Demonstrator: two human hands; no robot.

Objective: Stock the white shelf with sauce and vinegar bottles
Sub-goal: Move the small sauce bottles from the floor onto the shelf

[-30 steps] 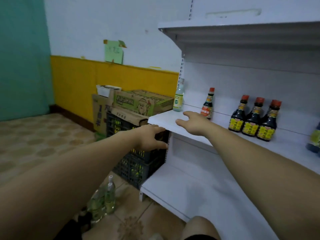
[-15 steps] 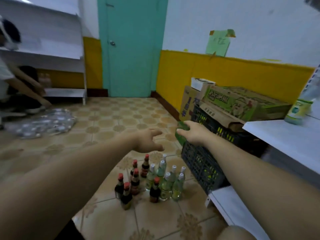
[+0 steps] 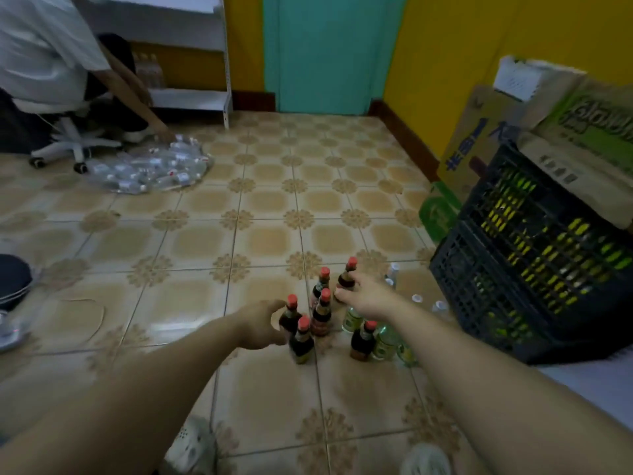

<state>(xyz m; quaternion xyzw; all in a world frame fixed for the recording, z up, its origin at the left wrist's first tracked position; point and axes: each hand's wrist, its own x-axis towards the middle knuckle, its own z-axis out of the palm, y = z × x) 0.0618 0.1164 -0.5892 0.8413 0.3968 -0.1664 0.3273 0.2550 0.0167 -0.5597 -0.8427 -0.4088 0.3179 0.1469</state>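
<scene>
1. Far left, a second person (image 3: 44,46) on a wheeled chair reaches into a heap of clear bottles (image 3: 150,169) beside another shelf (image 3: 191,97).
2. The worker's left hand (image 3: 260,323), which was at the shelf edge a second ago, is now down at floor level. Its thumb and fingers are spread open around a red-capped bottle (image 3: 290,315), with no grip made yet.
3. The sauce bottles (image 3: 321,313) stand upright in a tight cluster on the tiled floor (image 3: 205,234), dark with red caps.
4. The right hand (image 3: 366,296) has also come down from the shelf board to the far bottle (image 3: 346,277). Its fingertips lie against the bottle's body, but blur hides whether they have closed on it.
5. Just right of the sauces, partly under that forearm, stand the vinegar bottles (image 3: 383,339), pale green with white caps.
6. A dark crate (image 3: 531,262) under stacked cartons (image 3: 582,108) sits to the right. Only a pale corner of the white shelf (image 3: 603,385) shows at the lower right.
7. The view has swung from the shelf to the floor stock, and both hands arrive empty. This suggests a fresh pick-up is under way, probably two sauce bottles, with most of the stock still to be lifted onto the shelf.
</scene>
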